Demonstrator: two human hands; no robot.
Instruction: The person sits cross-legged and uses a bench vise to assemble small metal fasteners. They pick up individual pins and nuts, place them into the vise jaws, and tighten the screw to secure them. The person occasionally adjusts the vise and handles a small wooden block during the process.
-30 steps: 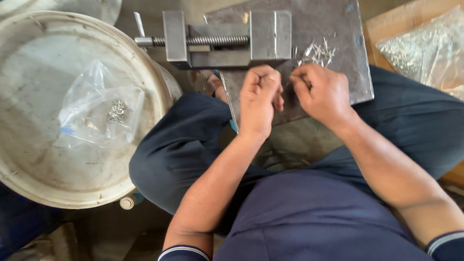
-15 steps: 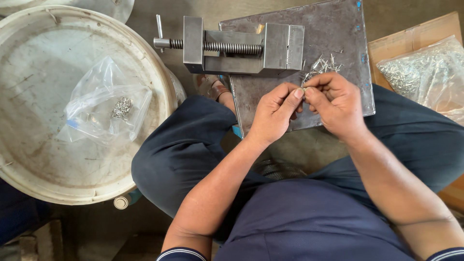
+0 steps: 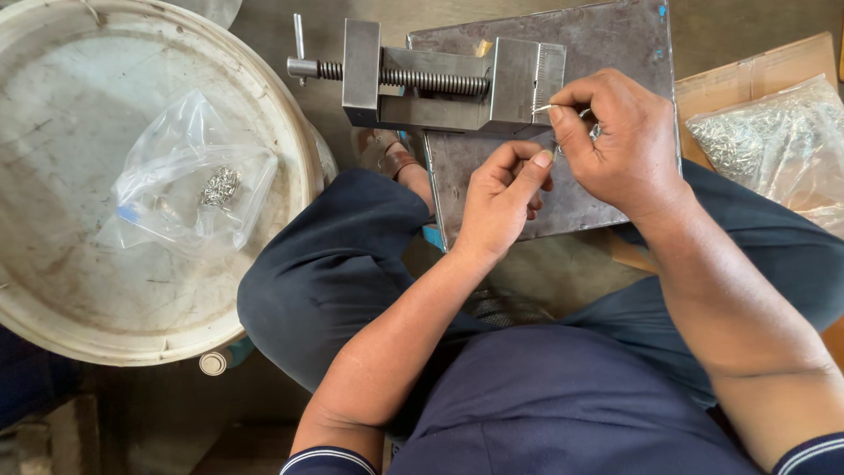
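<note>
right hand [image 3: 620,141] has lifted from lap, grip pinched on thin wire piece [image 3: 547,107] at grey steel vise [image 3: 440,75] | left hand [image 3: 503,198] trails, fingers loose, holding nothing visible

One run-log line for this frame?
right hand: pinching thin metal piece at vise | left hand: open on steel plate

The vise [image 3: 440,79] is smooth grey metal on a dull, scuffed steel plate [image 3: 615,44]. Left, a worn, stained white plastic lid [image 3: 53,290] carries a glossy clear plastic bag [image 3: 167,193]. Trousers [image 3: 325,273] are matt cloth.
</note>
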